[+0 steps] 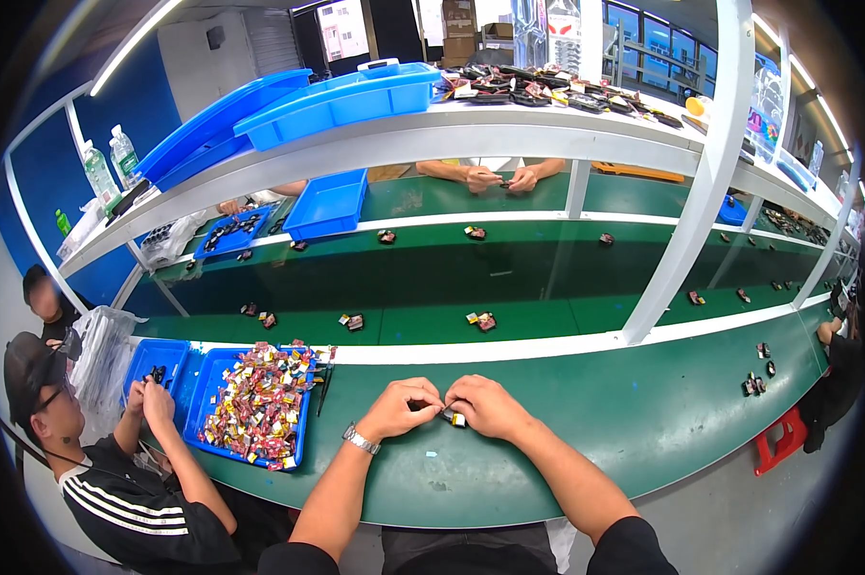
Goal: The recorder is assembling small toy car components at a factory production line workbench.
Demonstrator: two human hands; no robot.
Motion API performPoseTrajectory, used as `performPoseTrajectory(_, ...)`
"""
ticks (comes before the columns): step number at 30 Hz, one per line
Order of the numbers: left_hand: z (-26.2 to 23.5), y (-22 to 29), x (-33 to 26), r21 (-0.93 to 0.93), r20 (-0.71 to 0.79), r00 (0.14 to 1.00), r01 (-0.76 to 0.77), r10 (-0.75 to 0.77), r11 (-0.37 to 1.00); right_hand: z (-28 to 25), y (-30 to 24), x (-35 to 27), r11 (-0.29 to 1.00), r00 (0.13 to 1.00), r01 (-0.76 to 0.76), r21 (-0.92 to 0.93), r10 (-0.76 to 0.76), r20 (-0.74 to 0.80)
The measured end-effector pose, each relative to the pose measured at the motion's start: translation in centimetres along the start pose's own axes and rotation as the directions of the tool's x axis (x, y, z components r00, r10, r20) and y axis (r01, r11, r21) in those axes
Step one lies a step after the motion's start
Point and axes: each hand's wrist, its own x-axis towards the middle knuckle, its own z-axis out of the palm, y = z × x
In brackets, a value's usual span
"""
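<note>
Over the near edge of the green table [547,460], my two hands meet in a close pinch. My left hand [400,408], with a metal watch on its wrist, is closed with its fingertips at one end of a small black part with a yellow-and-white label [457,420]. My right hand [490,407] is closed on the same part from the other side. My fingers cover much of it, so its full shape is hidden. A small pale blue scrap [431,454] lies on the table just below my hands.
Left of my hands stands a blue tray [196,407] heaped with small red, yellow and white labelled parts [260,402]. A co-worker [116,470] sits at far left beside another blue tray [169,350]. Beyond a white rail, similar parts [481,320] lie along the green belt. A white post [686,192] rises right.
</note>
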Motion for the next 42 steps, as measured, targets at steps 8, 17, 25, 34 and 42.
performPoseTrajectory(8,0.1,-0.1,-0.1,0.039,-0.029,1.0,-0.001,0.002,0.999,0.3,0.1,0.1,1.0,1.0,0.005,-0.006,-0.005,-0.005)
performPoseTrajectory(17,0.3,-2.5,0.5,-0.061,-0.405,0.914,-0.006,-0.02,0.998,-0.5,0.1,0.2,0.988,1.0,0.022,0.155,-0.019,-0.021)
performPoseTrajectory(25,1.2,-2.8,0.2,-0.302,-0.279,0.931,0.146,-0.234,0.942,-8.0,-3.4,1.6,0.887,0.935,0.166,0.431,-0.003,-0.355)
performPoseTrajectory(34,1.0,-2.4,0.4,-0.142,-0.205,0.942,0.241,-0.267,0.96,-35.6,-12.0,11.7,0.993,0.516,-0.037,-0.113,-0.078,-0.853)
performPoseTrajectory(42,1.4,-2.2,-0.3,-0.096,-0.291,0.934,0.187,-0.208,0.978,-41.9,-9.5,15.4,0.8,0.515,-0.558,-0.222,0.124,-0.848)
